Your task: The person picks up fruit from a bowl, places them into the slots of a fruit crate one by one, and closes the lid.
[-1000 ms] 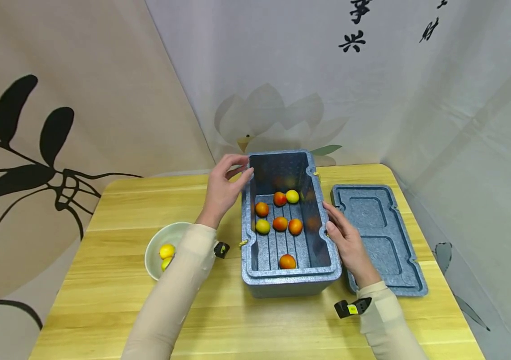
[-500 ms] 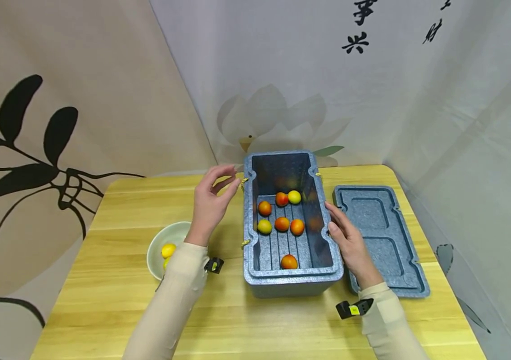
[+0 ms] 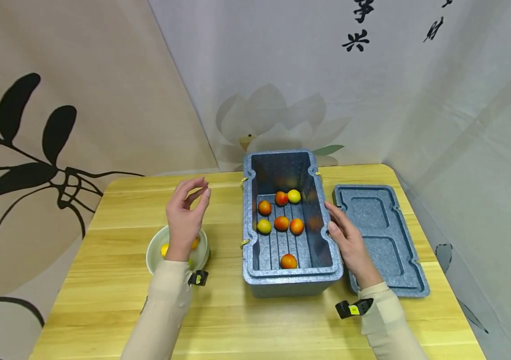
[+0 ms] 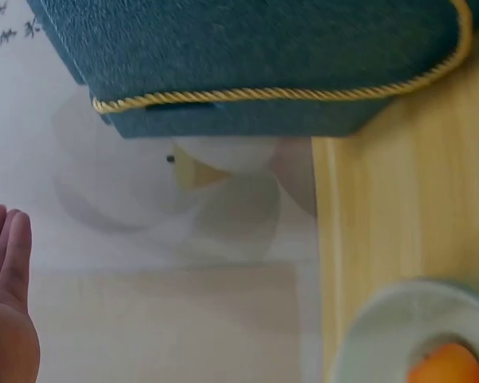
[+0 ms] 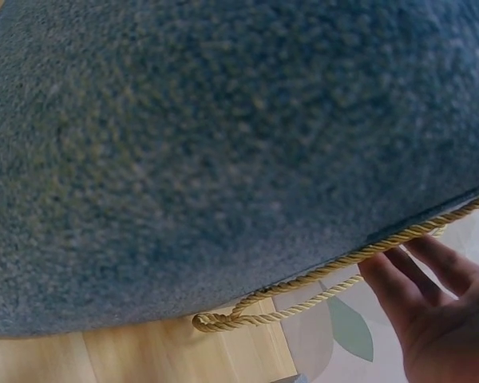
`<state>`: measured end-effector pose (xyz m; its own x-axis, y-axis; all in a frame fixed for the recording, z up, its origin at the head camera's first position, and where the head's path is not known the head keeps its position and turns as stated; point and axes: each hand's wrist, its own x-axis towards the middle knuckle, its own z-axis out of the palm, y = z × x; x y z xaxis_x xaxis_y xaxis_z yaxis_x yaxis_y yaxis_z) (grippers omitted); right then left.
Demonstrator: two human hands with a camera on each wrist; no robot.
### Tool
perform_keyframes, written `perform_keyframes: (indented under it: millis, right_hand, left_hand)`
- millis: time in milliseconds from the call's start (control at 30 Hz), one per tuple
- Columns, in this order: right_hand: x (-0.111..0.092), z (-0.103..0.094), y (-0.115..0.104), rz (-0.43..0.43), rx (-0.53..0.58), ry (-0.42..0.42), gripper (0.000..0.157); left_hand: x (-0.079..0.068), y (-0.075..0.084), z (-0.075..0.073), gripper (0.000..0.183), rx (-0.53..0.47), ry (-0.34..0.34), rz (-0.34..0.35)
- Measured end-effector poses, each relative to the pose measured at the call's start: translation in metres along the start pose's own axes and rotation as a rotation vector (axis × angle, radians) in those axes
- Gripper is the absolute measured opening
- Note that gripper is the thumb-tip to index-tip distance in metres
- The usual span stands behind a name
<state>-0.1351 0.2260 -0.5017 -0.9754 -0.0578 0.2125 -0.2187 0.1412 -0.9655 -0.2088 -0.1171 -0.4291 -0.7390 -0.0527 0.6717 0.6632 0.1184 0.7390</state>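
Observation:
My left hand (image 3: 185,215) hovers over the pale green bowl (image 3: 152,255), with loosely bent fingers and nothing between them. Yellow and orange fruits show in the bowl, partly hidden by the hand; the left wrist view has an orange fruit (image 4: 447,369) in it. A deep grey-blue foam box (image 3: 292,276) stands mid-table without its lid. Several small round red-orange fruits (image 3: 281,223) and yellow fruits (image 3: 264,226) lie on its ribbed floor. My right hand (image 3: 349,245) rests against the box's right side, fingertips right at the twisted gold rope handle (image 5: 303,279).
The grey-blue lid (image 3: 372,225) lies flat on the wooden table (image 3: 219,320), right of the box. Another gold rope handle (image 4: 247,94) hangs along the box's left side. A printed cloth backdrop (image 3: 183,100) rises behind the table.
My left hand has moved left and toward me, from the box's left rim to above the bowl, uncovering the left rope handle. My right hand has stayed at the box's side.

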Motion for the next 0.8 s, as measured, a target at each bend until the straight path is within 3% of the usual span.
perform_keyframes:
  millis: [400,600,800]
  right_hand:
    - [0.000,0.000,0.003,-0.015,0.001,-0.002,0.046]
    - [0.000,0.000,0.004,-0.011,-0.004,0.003,0.046]
    - [0.000,0.000,0.003,-0.006,-0.011,0.000,0.046]
  left_hand:
    - [-0.040,-0.011,-0.038,0.028,0.100,0.062,-0.050]
    - [-0.054,-0.014,-0.059,0.029,0.161,0.084,-0.116]
    - [-0.071,-0.014,-0.072,0.031,0.277,0.061,-0.184]
